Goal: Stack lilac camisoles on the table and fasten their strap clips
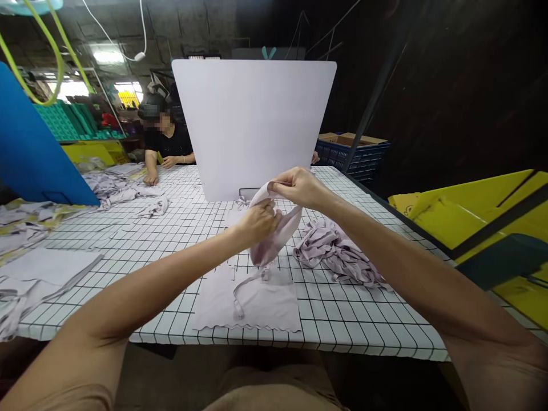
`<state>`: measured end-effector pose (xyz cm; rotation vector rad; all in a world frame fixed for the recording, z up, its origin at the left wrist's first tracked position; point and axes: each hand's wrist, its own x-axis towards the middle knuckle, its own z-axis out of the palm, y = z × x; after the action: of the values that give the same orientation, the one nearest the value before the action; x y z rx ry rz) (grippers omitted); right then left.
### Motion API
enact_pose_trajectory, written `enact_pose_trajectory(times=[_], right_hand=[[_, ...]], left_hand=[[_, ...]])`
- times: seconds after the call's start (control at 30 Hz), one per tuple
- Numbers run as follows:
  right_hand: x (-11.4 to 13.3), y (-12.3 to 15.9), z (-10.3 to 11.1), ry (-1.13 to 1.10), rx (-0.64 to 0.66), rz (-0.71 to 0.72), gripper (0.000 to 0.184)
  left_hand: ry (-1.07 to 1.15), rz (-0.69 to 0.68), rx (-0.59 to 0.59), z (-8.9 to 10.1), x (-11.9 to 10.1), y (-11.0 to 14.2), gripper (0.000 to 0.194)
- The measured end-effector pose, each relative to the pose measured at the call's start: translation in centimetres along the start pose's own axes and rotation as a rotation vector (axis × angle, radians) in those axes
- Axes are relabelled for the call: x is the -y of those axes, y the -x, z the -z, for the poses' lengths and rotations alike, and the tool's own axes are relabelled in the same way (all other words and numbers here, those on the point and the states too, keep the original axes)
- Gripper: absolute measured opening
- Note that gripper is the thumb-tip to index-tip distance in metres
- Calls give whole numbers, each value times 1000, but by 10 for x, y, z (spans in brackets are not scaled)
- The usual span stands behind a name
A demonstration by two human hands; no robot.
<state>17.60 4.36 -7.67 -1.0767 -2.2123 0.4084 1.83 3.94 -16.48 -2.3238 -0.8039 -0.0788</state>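
At the lower centre, a flat pale garment piece is being supported by the checked tabletop. Just above, mid-frame, a pale cloth is being gripped in the curled left hand and pinched by the right hand. Farther back, upper centre, a white board is being propped upright.

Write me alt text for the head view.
The wearer's left hand and right hand hold a pale cloth above a grid-patterned table; a flat piece of similar fabric lies closer, a crumpled pile to the right. A white panel stands behind, with another person in black to its left.
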Motion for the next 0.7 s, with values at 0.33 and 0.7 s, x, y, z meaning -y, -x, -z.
enact_pose_trajectory(times=[0.33, 0.7], right_hand=[[-52, -9, 30, -304, -96, -293, 36], [-33, 12, -18, -686, 142, 36, 40]], left_hand=[[637, 50, -258, 38, 64, 21, 26], [955, 379, -373, 64, 61, 16, 20]])
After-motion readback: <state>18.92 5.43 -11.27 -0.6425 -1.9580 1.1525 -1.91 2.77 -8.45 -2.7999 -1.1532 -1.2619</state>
